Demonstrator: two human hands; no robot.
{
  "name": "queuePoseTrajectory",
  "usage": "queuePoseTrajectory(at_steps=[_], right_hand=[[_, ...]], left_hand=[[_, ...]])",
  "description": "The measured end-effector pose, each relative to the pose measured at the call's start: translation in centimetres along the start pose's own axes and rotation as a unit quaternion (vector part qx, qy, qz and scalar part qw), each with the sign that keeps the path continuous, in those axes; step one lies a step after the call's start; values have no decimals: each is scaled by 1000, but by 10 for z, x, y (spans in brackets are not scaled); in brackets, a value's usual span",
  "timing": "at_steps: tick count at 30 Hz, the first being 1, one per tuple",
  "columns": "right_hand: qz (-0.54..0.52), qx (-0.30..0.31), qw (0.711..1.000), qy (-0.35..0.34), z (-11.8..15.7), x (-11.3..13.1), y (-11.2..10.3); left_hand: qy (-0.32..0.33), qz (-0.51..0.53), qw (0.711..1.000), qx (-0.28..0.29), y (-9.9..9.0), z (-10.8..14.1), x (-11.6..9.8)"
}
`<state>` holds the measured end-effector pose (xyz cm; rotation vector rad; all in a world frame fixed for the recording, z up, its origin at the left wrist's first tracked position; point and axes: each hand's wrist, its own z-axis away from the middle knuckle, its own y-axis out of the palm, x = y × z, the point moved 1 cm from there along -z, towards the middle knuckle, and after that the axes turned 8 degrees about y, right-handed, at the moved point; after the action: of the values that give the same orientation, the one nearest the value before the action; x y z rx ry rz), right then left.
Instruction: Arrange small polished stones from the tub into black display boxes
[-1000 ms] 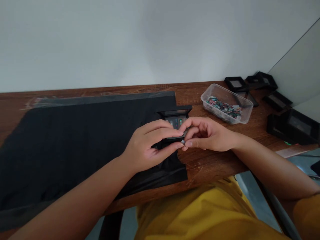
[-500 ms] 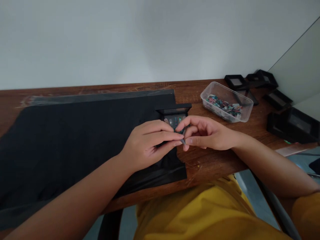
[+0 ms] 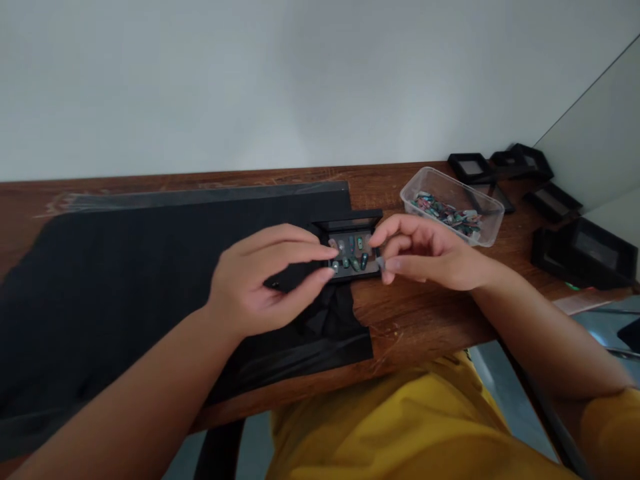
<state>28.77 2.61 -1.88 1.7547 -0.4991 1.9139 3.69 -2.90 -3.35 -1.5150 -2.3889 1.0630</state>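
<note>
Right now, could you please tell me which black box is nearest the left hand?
The open box between left hand and right hand; the other boxes sit farther right.

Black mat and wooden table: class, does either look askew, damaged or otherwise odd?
Yes: the black mat is wrinkled toward its near right corner instead of lying flat, and pale scratches mark the wooden table beside it.

One left hand (image 3: 265,280), one right hand (image 3: 443,259), one small grey piece (image 3: 380,264) and one open black display case (image 3: 353,216) with at least eight press-on nails (image 3: 364,261) are in view. One clear plastic tub (image 3: 493,228) holds many loose press-on nails (image 3: 445,211), too heaped to count. There are at least six further black display cases (image 3: 603,250), one black cloth (image 3: 150,293) and one wooden table (image 3: 420,313).
</note>
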Motion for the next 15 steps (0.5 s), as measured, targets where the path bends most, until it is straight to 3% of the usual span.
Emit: queuePoseTrajectory(at_steps=[8,12,15], right_hand=[[52,-216,970,-98,31,39,-35],[159,-372,904,-139,31,39,-55],[282,-465,836,-81,30,33,-65]], left_hand=[[-22,-42,997,-65,-16,4,19],[9,-52,987,-151,-14,5,32],[17,-52,986,-155,-12,7,40]])
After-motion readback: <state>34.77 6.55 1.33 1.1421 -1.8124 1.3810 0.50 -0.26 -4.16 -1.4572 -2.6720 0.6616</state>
